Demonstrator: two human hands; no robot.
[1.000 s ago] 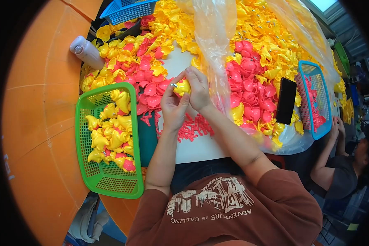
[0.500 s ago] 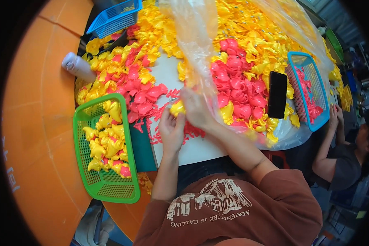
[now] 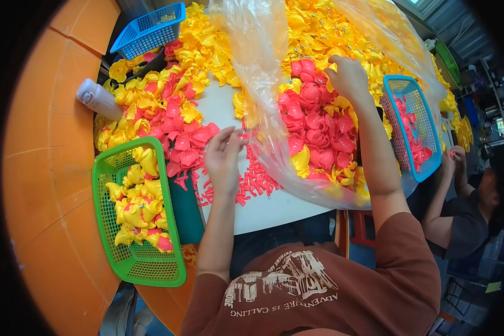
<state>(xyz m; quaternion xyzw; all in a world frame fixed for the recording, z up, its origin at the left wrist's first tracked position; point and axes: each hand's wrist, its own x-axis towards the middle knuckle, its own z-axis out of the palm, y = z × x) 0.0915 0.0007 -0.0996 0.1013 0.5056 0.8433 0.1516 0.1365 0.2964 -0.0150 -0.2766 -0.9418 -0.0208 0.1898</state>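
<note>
- Left hand (image 3: 223, 157) is over the white desk (image 3: 252, 221), fingers part-curled. Pink shows at the tips; can't tell if they grip it or it lies behind.
- Right hand (image 3: 348, 78) hangs above the pile, thumb and index apart, nothing visible between them.
- Curved pink shells (image 3: 319, 123) lie under and below the right hand, yellow petal-shaped pieces (image 3: 308, 33) beyond; both heaped loose, probably for easy picking.
- Small branching pink parts (image 3: 257, 179) are scattered near the left wrist, likely kept close for reach.
- Green basket (image 3: 179, 274), perforated plastic, sits left of the left forearm; likely keeps the joined yellow-and-pink pieces (image 3: 134, 215) separate from loose stock.
- Clear bag (image 3: 257, 33), thin and wrinkled, drapes between the heaps; seems to hold back the right one.
- Shells: glossy, thin-walled, probably rigid plastic.
</note>
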